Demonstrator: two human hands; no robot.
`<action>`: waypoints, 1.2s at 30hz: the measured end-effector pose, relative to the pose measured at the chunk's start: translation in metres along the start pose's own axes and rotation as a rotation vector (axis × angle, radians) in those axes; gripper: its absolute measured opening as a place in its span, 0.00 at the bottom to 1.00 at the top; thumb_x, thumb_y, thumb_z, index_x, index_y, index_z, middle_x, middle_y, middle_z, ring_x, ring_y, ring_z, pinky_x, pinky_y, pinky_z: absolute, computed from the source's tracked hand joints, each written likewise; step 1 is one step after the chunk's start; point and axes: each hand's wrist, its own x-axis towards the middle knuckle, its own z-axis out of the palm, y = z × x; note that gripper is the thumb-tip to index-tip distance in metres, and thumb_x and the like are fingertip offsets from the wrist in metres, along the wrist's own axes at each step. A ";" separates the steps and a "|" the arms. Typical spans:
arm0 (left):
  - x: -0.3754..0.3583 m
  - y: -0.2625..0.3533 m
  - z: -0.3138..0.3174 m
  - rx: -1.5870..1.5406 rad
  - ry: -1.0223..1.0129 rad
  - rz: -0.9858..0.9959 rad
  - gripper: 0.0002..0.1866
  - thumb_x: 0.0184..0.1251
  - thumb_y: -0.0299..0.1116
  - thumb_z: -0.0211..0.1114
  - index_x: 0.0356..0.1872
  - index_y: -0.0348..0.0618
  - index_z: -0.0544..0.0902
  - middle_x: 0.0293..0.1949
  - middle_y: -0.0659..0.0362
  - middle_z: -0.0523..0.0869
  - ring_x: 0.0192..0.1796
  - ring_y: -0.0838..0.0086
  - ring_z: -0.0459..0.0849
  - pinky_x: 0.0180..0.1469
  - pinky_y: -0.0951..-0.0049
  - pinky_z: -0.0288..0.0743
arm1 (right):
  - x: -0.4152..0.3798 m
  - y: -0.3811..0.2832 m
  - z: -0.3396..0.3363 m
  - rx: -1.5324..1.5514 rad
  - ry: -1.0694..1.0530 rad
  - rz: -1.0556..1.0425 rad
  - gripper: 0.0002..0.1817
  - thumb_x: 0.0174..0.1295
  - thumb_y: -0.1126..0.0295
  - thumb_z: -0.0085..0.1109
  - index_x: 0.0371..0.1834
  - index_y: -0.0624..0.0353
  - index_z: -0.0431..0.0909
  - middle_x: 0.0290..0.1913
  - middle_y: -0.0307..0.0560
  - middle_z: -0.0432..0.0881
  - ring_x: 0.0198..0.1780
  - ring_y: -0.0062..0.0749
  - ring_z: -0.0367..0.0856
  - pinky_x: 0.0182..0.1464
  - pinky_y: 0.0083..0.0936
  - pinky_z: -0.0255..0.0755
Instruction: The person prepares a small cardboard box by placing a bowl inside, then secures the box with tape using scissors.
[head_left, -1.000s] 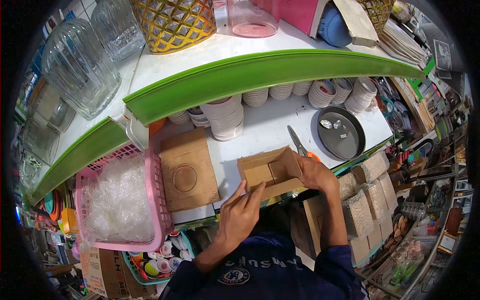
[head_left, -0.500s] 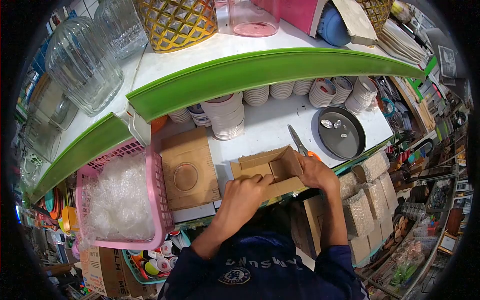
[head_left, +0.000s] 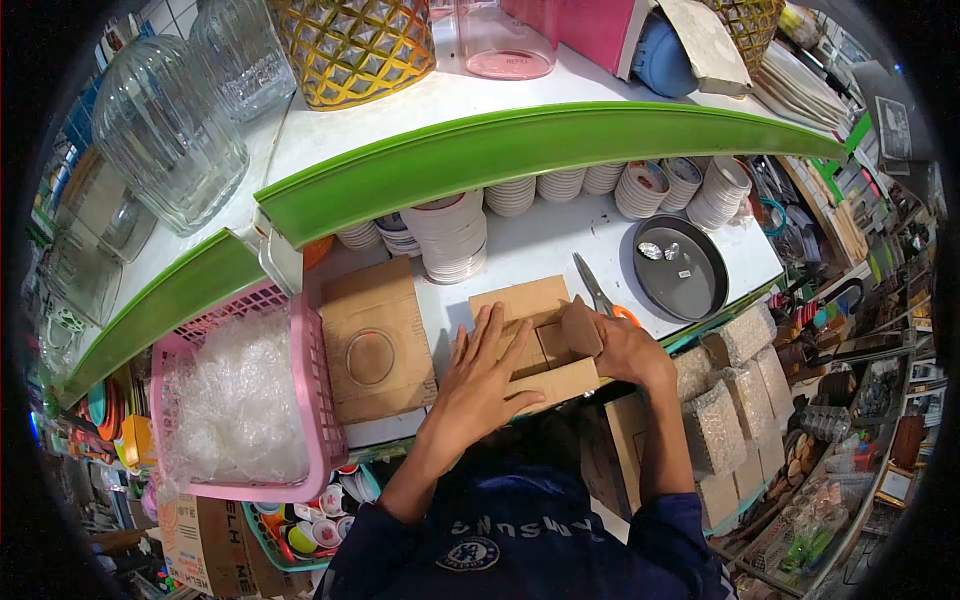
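Cardboard box [head_left: 548, 343] open, right hand [head_left: 634, 354] gripping; pink basket [head_left: 318, 395] holds plastic [head_left: 240, 400].

A navy shirt [head_left: 580, 560] bears pale lettering [head_left: 521, 519] and a round crest [head_left: 470, 554].

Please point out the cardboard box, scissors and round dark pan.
Cardboard box [head_left: 555, 346], head view, on its inside.
Scissors [head_left: 597, 289], head view, on the blades.
Round dark pan [head_left: 688, 293], head view, on its bare floor.

Bright centre, fisheye-bent edges, black corners.
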 end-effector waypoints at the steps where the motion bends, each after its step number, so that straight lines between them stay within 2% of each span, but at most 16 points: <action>1: 0.001 -0.002 0.002 0.012 -0.004 0.002 0.50 0.54 0.58 0.70 0.74 0.45 0.60 0.73 0.40 0.58 0.76 0.47 0.52 0.76 0.48 0.46 | -0.001 0.002 0.003 -0.040 0.045 -0.029 0.41 0.51 0.62 0.69 0.71 0.47 0.64 0.49 0.57 0.83 0.50 0.51 0.82 0.51 0.42 0.76; 5: 0.003 -0.006 0.008 0.005 0.013 -0.002 0.51 0.53 0.57 0.71 0.74 0.43 0.59 0.72 0.43 0.60 0.76 0.48 0.55 0.76 0.49 0.47 | -0.019 -0.011 -0.008 -0.122 0.082 0.098 0.36 0.53 0.66 0.68 0.69 0.49 0.67 0.46 0.55 0.81 0.46 0.50 0.83 0.49 0.43 0.76; 7: 0.004 -0.006 0.009 0.000 0.058 -0.005 0.50 0.52 0.53 0.74 0.73 0.43 0.61 0.70 0.47 0.65 0.73 0.51 0.60 0.75 0.52 0.53 | -0.030 -0.018 -0.016 -0.143 0.358 0.131 0.29 0.58 0.66 0.65 0.64 0.49 0.71 0.49 0.55 0.79 0.45 0.52 0.83 0.45 0.44 0.76; 8: 0.004 -0.005 0.010 -0.001 0.055 -0.003 0.50 0.52 0.53 0.74 0.73 0.43 0.61 0.70 0.47 0.65 0.73 0.51 0.60 0.75 0.52 0.53 | -0.035 -0.025 -0.018 -0.141 0.358 0.135 0.29 0.58 0.66 0.65 0.64 0.49 0.71 0.49 0.55 0.79 0.45 0.52 0.83 0.45 0.44 0.76; 10: 0.007 -0.003 0.013 -0.033 0.120 -0.012 0.49 0.49 0.50 0.76 0.72 0.43 0.64 0.67 0.50 0.69 0.69 0.54 0.65 0.72 0.55 0.58 | -0.040 -0.046 -0.020 -0.026 0.643 0.084 0.23 0.59 0.69 0.64 0.60 0.51 0.75 0.45 0.53 0.78 0.42 0.51 0.82 0.43 0.41 0.77; 12: 0.010 -0.003 0.015 -0.037 0.130 -0.009 0.49 0.48 0.49 0.76 0.72 0.43 0.65 0.66 0.50 0.70 0.68 0.54 0.66 0.71 0.55 0.60 | -0.042 -0.058 -0.011 0.053 0.616 -0.014 0.21 0.60 0.68 0.65 0.58 0.54 0.76 0.44 0.51 0.77 0.40 0.49 0.82 0.42 0.38 0.77; 14: 0.012 -0.005 0.018 -0.043 0.140 -0.007 0.48 0.48 0.49 0.77 0.71 0.43 0.65 0.65 0.50 0.71 0.67 0.54 0.67 0.70 0.56 0.61 | -0.042 -0.067 0.002 0.181 0.438 -0.385 0.23 0.59 0.66 0.66 0.59 0.54 0.75 0.47 0.51 0.76 0.45 0.49 0.81 0.45 0.38 0.76; 18: 0.011 -0.014 0.026 -0.153 0.153 -0.014 0.51 0.46 0.50 0.77 0.73 0.45 0.63 0.65 0.49 0.69 0.67 0.54 0.66 0.70 0.53 0.59 | -0.022 -0.063 0.004 -0.029 0.313 -0.314 0.30 0.55 0.62 0.70 0.62 0.54 0.74 0.56 0.52 0.74 0.54 0.49 0.78 0.53 0.39 0.75; 20: 0.010 -0.017 0.030 -0.179 0.188 0.000 0.52 0.45 0.49 0.78 0.73 0.45 0.62 0.64 0.49 0.69 0.66 0.53 0.67 0.70 0.55 0.61 | -0.008 -0.042 0.007 -0.031 0.327 -0.247 0.40 0.47 0.55 0.75 0.66 0.52 0.72 0.64 0.52 0.70 0.62 0.50 0.73 0.60 0.39 0.71; 21: 0.010 -0.018 0.033 -0.280 0.196 -0.011 0.53 0.45 0.46 0.79 0.73 0.44 0.62 0.64 0.48 0.67 0.66 0.53 0.66 0.69 0.56 0.62 | -0.006 -0.039 0.002 -0.032 0.239 -0.236 0.50 0.38 0.50 0.80 0.69 0.50 0.68 0.67 0.52 0.68 0.65 0.50 0.71 0.64 0.40 0.70; 25: 0.004 -0.021 0.051 -0.444 0.253 -0.070 0.57 0.43 0.46 0.82 0.74 0.42 0.58 0.64 0.43 0.60 0.67 0.48 0.64 0.68 0.55 0.64 | -0.001 -0.025 -0.008 0.017 0.050 -0.176 0.57 0.34 0.52 0.82 0.72 0.50 0.62 0.67 0.52 0.68 0.67 0.52 0.70 0.66 0.40 0.69; 27: 0.001 -0.023 0.060 -0.457 0.310 -0.069 0.58 0.43 0.45 0.82 0.75 0.41 0.56 0.65 0.42 0.59 0.67 0.48 0.64 0.68 0.54 0.64 | 0.005 -0.009 -0.002 0.102 0.057 -0.226 0.58 0.34 0.53 0.83 0.73 0.50 0.61 0.68 0.52 0.68 0.67 0.51 0.70 0.66 0.39 0.69; 29: 0.000 -0.027 0.073 -0.482 0.379 -0.079 0.65 0.42 0.43 0.84 0.76 0.39 0.45 0.64 0.44 0.59 0.68 0.51 0.63 0.70 0.56 0.61 | 0.010 0.001 0.008 0.184 0.063 -0.276 0.59 0.33 0.54 0.84 0.73 0.51 0.59 0.68 0.53 0.68 0.67 0.51 0.70 0.66 0.39 0.69; 32: -0.001 -0.030 0.083 -0.573 0.405 -0.084 0.67 0.42 0.43 0.84 0.75 0.38 0.42 0.65 0.40 0.58 0.68 0.49 0.64 0.68 0.54 0.64 | 0.009 0.011 0.025 0.383 0.093 -0.200 0.60 0.34 0.55 0.84 0.74 0.51 0.56 0.69 0.56 0.68 0.69 0.50 0.69 0.67 0.39 0.67; 34: -0.001 -0.030 0.083 -0.613 0.392 -0.088 0.67 0.42 0.43 0.84 0.75 0.37 0.41 0.65 0.40 0.58 0.68 0.49 0.64 0.69 0.54 0.63 | 0.009 0.014 0.031 0.458 0.093 -0.172 0.62 0.33 0.60 0.86 0.74 0.56 0.54 0.71 0.54 0.63 0.72 0.42 0.64 0.71 0.35 0.62; 36: -0.001 -0.030 0.082 -0.653 0.380 -0.095 0.67 0.42 0.43 0.84 0.75 0.37 0.40 0.66 0.40 0.58 0.68 0.49 0.64 0.69 0.55 0.63 | 0.008 0.013 0.033 0.494 0.079 -0.177 0.63 0.35 0.60 0.85 0.76 0.56 0.53 0.73 0.56 0.61 0.74 0.43 0.60 0.72 0.36 0.59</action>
